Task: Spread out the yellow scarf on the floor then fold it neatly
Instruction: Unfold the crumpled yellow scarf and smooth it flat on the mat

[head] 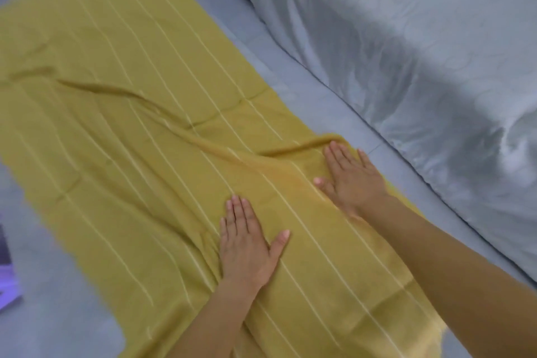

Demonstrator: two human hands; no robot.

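- The yellow scarf (pixel 139 131) lies spread out on the grey floor (pixel 52 308), running from the near edge of the view up to the far left, its thin pale stripes running lengthwise.
- Both hands are down on the near half of the cloth, palms flat, and the scarf lies under them rather than in any grip.
- The left hand (pixel 247 244) sits flat near the middle of the scarf's width, fingers together and pointing away from the person, thumb spread out to the right; nothing is pinched or held, it is simply pressed on the fabric.
- The right hand (pixel 351 177) rests further up and to the right, right at the scarf's right edge, open and flat too, fingers stretched forward, no fabric gathered in it.
- Just ahead of the right hand's fingertips a raised fold bunches up, and a long crease runs from there diagonally up to the left across the cloth.
- Both forearms reach in from the bottom right, bare and nearly straight.
- Beside the scarf's right edge, across a strip of bare floor, hangs a pale silvery bed sheet (pixel 421 46).
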